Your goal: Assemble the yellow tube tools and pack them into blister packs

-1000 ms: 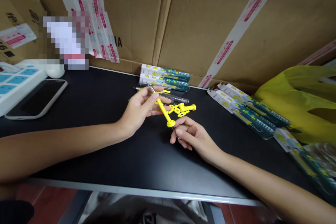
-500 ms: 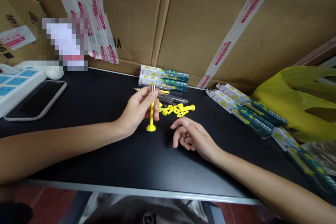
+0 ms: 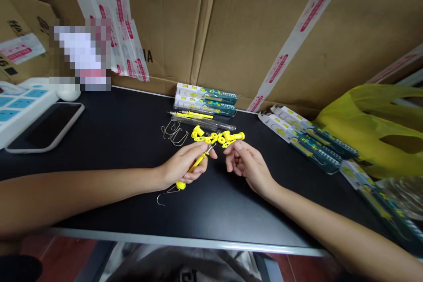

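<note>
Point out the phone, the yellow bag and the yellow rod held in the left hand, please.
Phone point(image 3: 44, 128): head view, on its dark screen.
Yellow bag point(image 3: 346, 111): head view, on its upper left part.
Yellow rod point(image 3: 197, 163): head view, on its shaft.

Brown cardboard cartons point(image 3: 264, 31) with white-and-red tape are standing behind a matt black, pale-edged bench point(image 3: 125, 211); red tiled flooring point(image 3: 62, 253) is showing below.

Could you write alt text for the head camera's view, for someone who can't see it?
A left hand grips a yellow rod with a wire hook at its lower end, above a black table. The right hand hovers beside small yellow parts. Boxes and a yellow bag lie beyond.
</note>
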The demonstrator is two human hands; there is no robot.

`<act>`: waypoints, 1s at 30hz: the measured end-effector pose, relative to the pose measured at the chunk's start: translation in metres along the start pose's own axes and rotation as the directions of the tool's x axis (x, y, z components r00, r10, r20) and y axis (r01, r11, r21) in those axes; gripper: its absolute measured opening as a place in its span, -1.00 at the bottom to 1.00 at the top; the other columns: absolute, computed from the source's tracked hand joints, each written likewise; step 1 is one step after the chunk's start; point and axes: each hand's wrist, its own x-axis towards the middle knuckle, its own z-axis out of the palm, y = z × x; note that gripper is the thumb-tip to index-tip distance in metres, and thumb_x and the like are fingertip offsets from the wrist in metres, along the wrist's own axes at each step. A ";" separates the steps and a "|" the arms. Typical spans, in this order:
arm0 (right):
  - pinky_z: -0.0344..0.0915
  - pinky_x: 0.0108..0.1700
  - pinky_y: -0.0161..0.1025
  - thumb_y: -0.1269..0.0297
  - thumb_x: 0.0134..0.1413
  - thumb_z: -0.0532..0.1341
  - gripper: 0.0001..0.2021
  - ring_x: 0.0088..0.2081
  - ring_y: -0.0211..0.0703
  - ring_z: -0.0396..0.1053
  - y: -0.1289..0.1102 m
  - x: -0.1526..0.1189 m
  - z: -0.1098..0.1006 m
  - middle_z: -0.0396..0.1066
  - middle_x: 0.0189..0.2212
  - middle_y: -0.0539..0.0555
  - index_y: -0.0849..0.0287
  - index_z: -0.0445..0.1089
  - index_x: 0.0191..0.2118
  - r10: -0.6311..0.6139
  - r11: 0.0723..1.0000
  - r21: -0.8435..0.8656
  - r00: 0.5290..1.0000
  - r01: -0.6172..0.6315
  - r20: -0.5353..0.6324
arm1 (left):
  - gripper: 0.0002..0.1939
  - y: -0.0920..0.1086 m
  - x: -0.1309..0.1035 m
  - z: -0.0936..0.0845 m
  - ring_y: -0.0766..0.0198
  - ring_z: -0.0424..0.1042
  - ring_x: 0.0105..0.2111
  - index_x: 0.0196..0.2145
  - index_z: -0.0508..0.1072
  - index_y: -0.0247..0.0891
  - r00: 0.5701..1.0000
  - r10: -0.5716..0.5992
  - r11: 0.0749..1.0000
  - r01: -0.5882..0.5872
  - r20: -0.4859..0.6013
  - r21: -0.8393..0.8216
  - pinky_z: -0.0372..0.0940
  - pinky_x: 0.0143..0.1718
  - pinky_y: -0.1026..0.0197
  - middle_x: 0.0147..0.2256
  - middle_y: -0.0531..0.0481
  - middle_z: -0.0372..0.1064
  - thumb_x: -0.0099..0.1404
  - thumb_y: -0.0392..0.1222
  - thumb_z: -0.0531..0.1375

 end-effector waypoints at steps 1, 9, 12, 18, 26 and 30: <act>-0.07 -0.67 -0.45 0.04 0.23 0.03 -0.67 -0.72 -0.44 0.04 0.001 0.000 0.000 0.32 -0.69 -0.06 0.20 0.32 -0.34 -0.005 1.000 -0.014 1.000 0.005 0.007 | -0.72 0.000 0.000 0.000 0.56 -0.12 -0.79 -0.25 0.26 -0.26 1.000 0.004 1.000 -0.004 0.003 -0.001 -0.17 -0.82 0.52 -0.64 0.22 0.05 0.41 -0.05 -0.12; 0.10 -0.55 -0.38 0.14 0.27 0.02 -0.74 -0.61 -0.37 0.15 -0.007 -0.005 -0.005 0.35 -0.59 -0.03 0.18 0.33 -0.30 -0.222 0.924 -0.303 0.973 0.233 0.071 | -0.74 -0.003 0.002 0.000 0.55 -0.07 -0.78 -0.30 0.24 -0.25 0.994 -0.045 0.990 0.032 0.099 0.134 -0.08 -0.81 0.52 -0.67 0.24 0.04 0.38 0.00 -0.04; 0.20 -0.45 -0.34 0.22 0.24 0.08 -0.84 -0.50 -0.30 0.27 -0.016 0.002 -0.014 0.38 -0.49 0.01 0.18 0.34 -0.23 -0.325 0.781 -0.527 0.939 0.335 0.116 | -0.72 -0.002 0.001 -0.001 0.55 -0.07 -0.78 -0.32 0.24 -0.25 0.985 -0.081 0.980 0.050 0.155 0.195 -0.08 -0.81 0.52 -0.66 0.24 0.06 0.38 0.01 -0.04; 0.26 -0.33 -0.25 0.33 0.19 0.11 -0.86 -0.22 -0.08 0.35 -0.033 0.026 -0.024 0.40 -0.24 0.13 0.18 0.38 -0.19 -0.322 0.034 -0.879 0.838 0.475 0.441 | -0.69 0.000 -0.003 -0.001 0.55 -0.02 -0.76 -0.31 0.26 -0.27 0.967 -0.114 0.951 0.040 0.228 0.306 -0.05 -0.79 0.52 -0.64 0.23 0.06 0.38 0.03 -0.04; 0.20 -0.30 -0.22 0.39 0.17 0.10 -0.88 -0.26 -0.07 0.27 -0.030 0.052 -0.008 0.35 -0.26 0.16 0.21 0.38 -0.26 -0.149 -0.351 -0.763 0.772 0.544 0.618 | -0.69 -0.001 -0.002 -0.003 0.55 -0.01 -0.75 -0.32 0.25 -0.26 0.968 -0.098 0.955 0.026 0.233 0.295 -0.05 -0.80 0.52 -0.64 0.23 0.07 0.36 0.06 -0.01; 0.15 -0.33 -0.23 0.42 0.15 0.11 -0.90 -0.30 -0.10 0.24 -0.028 0.060 -0.008 0.34 -0.32 0.14 0.20 0.36 -0.33 -0.139 -0.354 -0.733 0.742 0.581 0.656 | -0.70 -0.002 -0.001 -0.004 0.55 -0.05 -0.77 -0.32 0.24 -0.26 0.975 -0.093 0.959 0.034 0.202 0.281 -0.06 -0.81 0.51 -0.65 0.24 0.07 0.38 0.04 -0.04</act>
